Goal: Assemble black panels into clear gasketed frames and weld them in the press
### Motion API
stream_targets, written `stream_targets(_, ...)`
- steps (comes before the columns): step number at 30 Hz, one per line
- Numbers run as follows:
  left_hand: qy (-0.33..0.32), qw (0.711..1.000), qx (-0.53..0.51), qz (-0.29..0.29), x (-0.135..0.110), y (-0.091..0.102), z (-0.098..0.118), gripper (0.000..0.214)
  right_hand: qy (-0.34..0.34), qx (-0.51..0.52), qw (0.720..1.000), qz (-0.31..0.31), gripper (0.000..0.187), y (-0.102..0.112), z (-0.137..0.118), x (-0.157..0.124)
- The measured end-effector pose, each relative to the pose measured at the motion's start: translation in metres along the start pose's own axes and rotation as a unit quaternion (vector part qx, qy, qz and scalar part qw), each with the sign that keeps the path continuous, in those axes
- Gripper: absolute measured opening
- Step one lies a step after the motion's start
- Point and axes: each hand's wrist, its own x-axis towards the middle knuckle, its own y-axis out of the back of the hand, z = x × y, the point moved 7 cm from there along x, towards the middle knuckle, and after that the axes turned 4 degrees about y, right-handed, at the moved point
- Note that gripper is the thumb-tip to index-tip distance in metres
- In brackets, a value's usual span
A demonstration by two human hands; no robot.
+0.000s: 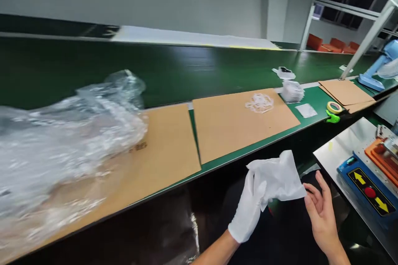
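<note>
My left hand (247,211), in a white glove, is closed on a thin, soft white sheet (281,178), which might be a cloth or a pouch; I cannot tell which. The sheet is crumpled and hangs in front of my body, below the bench edge. At its right corner is my bare right hand (321,213), fingers curved and apart. Whether those fingertips touch the corner is unclear. Above the hands, a cardboard sheet (230,128) lies on the green bench, with a small heap of white loops (260,102) on it.
Clear plastic bags (77,132) cover much of another cardboard sheet (174,140) at left. Farther right are a stack of white pieces (292,92), a tape roll (334,107) and a green clamp (332,117). A blue device with arrows (367,186) stands on a metal table at right.
</note>
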Motion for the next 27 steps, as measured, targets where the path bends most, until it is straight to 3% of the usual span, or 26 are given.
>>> stream_targets(3,-0.014,0.987,-0.139,0.078,-0.013,0.009,-0.007,0.070,-0.085,0.145,0.982,-0.082,0.089,-0.058,0.015,-0.005)
stream_targets(5,-0.011,0.987,-0.151,0.057,-0.016,-0.003,-0.012,0.071,-0.132,0.169,0.974,-0.075,0.087,-0.079,0.019,-0.007)
stream_targets(8,0.004,0.991,-0.133,-0.005,-0.017,-0.018,-0.023,0.071,-0.154,0.116,0.981,0.033,0.070,-0.066,0.020,0.000)
stream_targets(10,-0.007,0.997,-0.081,0.020,-0.013,-0.008,-0.026,0.073,-0.133,0.047,0.987,0.072,0.062,-0.042,0.017,0.005)
stream_targets(13,-0.131,0.986,0.074,0.073,-0.005,0.011,0.002,0.075,-0.127,-0.054,0.988,0.066,0.049,-0.009,0.014,0.003)
stream_targets(16,-0.333,0.914,0.233,-0.015,-0.002,-0.004,0.056,0.071,-0.139,-0.088,0.986,0.024,0.039,0.005,0.012,-0.003)
stream_targets(19,-0.447,0.832,0.308,-0.115,-0.001,-0.029,0.097,0.035,-0.144,-0.071,0.987,-0.008,0.036,0.004,0.009,-0.006)
stream_targets(21,-0.474,0.816,0.289,-0.161,0.000,-0.039,0.116,0.021,-0.152,-0.047,0.987,-0.005,0.040,0.003,0.011,-0.006)
stream_targets(24,-0.469,0.813,0.230,-0.256,-0.006,-0.049,0.133,0.029,-0.166,-0.016,0.986,0.017,0.049,0.006,0.017,-0.007)
stream_targets(27,-0.451,0.773,0.265,-0.360,-0.021,-0.058,0.137,0.016,-0.169,-0.022,0.985,0.031,0.051,0.011,0.021,-0.009)
